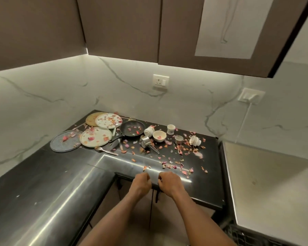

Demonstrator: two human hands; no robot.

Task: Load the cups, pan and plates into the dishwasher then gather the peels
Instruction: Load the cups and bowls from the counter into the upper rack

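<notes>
Fingers [146, 176] of both the left hand [141, 182] and right hand [169, 181] curl closed and empty at the near tabletop [60, 174] edge, plates [95, 136], pan [132, 128] and cups [159, 135] far beyond, untouched.

Both bare forearms reach forward and converge, the left hand [141, 181] and the right hand [169, 182] side by side, close but apart, each curled into a loose fist with knuckles up and fingers tucked under.
</notes>
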